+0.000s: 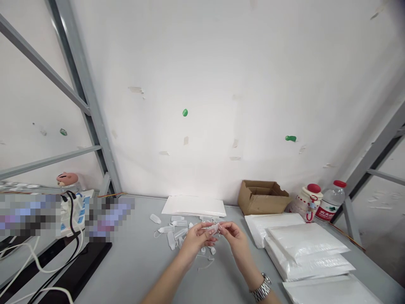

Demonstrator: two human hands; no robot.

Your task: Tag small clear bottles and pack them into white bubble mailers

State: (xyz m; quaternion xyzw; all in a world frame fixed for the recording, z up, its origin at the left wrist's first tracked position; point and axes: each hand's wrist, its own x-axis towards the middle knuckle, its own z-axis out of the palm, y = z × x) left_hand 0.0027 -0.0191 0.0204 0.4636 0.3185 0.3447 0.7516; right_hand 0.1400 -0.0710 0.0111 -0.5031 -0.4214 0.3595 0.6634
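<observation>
Here, left hand (196, 237), right hand (233, 234) (plastic (213, 228) between), tabletop (136, 249) spreading leftward

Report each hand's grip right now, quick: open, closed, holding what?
Left hand: closed, holding a small translucent plastic piece.
Right hand: closed, pinching at the same piece; its exact hold is too small to make out.

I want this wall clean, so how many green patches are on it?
3 in view: a central green patch; another above the cardboard box, toward its right end; a third beyond the left grey metal upright, which may hide more.
</observation>
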